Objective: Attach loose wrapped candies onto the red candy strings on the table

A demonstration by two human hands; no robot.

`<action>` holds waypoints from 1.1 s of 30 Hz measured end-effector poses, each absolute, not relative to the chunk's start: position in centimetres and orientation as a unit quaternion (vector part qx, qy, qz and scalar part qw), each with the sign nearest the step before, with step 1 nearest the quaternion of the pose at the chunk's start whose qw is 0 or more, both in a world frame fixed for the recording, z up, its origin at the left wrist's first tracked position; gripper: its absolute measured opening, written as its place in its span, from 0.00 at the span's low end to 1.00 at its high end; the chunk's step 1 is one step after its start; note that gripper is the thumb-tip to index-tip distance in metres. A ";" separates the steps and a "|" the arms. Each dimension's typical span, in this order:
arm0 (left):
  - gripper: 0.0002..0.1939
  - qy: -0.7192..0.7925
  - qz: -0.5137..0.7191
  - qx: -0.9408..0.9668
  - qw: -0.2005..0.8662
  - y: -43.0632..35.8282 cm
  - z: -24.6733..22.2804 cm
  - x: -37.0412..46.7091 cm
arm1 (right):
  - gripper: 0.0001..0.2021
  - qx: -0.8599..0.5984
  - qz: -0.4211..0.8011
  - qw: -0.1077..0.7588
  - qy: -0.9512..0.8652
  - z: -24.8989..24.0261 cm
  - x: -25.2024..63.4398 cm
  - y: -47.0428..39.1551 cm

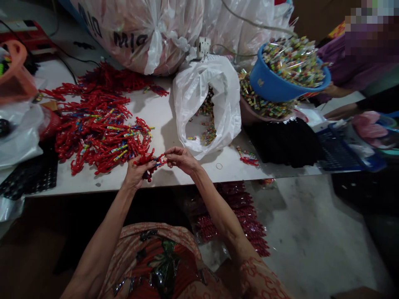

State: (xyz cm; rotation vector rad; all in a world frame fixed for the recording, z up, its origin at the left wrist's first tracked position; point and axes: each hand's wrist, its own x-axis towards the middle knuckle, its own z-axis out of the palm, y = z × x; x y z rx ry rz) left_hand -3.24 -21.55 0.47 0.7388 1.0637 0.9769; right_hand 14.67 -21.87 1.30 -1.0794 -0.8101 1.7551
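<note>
Over the front of the white table (pixel 162 104), my left hand (pixel 136 171) is closed around several small red and blue plastic toy figures (pixel 149 160). My right hand (pixel 183 160) pinches the outer end of one of these figures, just to the right of the left hand. Whether a small piece is also between the right fingertips is too fine to see. Left of my hands lies a big pile of similar red figures (pixel 93 128), many with colourful small tubes on them. An open white plastic bag (pixel 183 104) with small colourful tubes (pixel 209 135) inside stands behind my right hand.
Large stuffed plastic bags (pixel 131 25) line the back. A blue basin (pixel 274 89) heaped with wrapped tubes sits at right, near a black cloth (pixel 286 143) and another person's purple sleeve (pixel 339 54). An orange basket (pixel 14 79) is at left; packed red items (pixel 233 216) lie below the table.
</note>
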 end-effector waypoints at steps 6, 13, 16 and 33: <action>0.20 0.501 0.412 0.378 0.661 -21.3 0.6 -3.7 | 0.16 -0.463 0.681 0.458 -0.335 1.4 13.8 -22.1; 0.11 0.536 0.428 0.475 0.551 -19.7 0.8 -5.2 | 0.05 -0.551 0.536 0.480 -0.422 1.2 10.4 -21.0; 0.09 0.529 0.480 0.532 0.454 -17.5 1.6 -6.4 | 0.06 -0.564 0.454 0.473 -0.502 2.2 11.1 -19.1; 0.25 0.473 0.376 0.338 0.722 -21.3 1.0 -3.0 | 0.10 -0.830 0.111 0.268 -0.477 1.5 21.4 -16.6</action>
